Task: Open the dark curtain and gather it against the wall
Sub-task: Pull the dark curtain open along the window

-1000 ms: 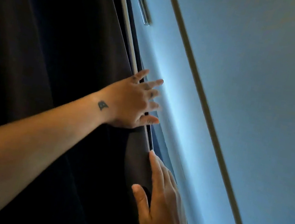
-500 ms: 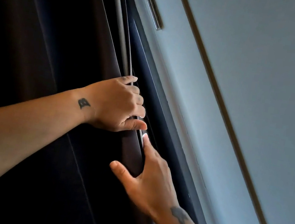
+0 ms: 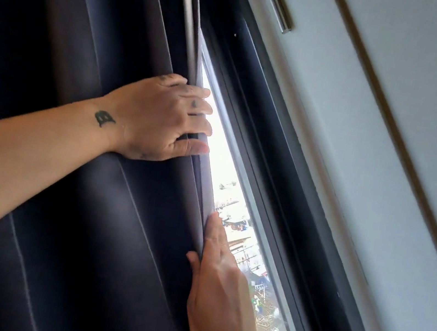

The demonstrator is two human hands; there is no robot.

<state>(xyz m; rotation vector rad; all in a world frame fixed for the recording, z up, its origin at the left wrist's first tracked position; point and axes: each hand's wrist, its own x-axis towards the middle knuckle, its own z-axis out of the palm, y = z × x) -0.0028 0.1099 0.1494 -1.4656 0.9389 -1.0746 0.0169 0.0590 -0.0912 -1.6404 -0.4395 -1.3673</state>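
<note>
The dark curtain hangs in folds over the left half of the head view. My left hand reaches in from the left, its fingers curled round the curtain's right edge with the thumb pressed below. Lower down, my right hand comes up from the bottom; its thumb lies on the front of the same edge and its fingers lie flat behind it. A narrow bright strip of window shows between the curtain edge and the dark window frame.
To the right of the frame stands a pale panel with a metal bar handle near the top. A thin brown strip runs diagonally across it. Buildings show outside through the glass.
My left hand went from spread fingers to a closed grip on the curtain edge. Both hands have drawn the edge leftward, and a bright gap of window has appeared.
</note>
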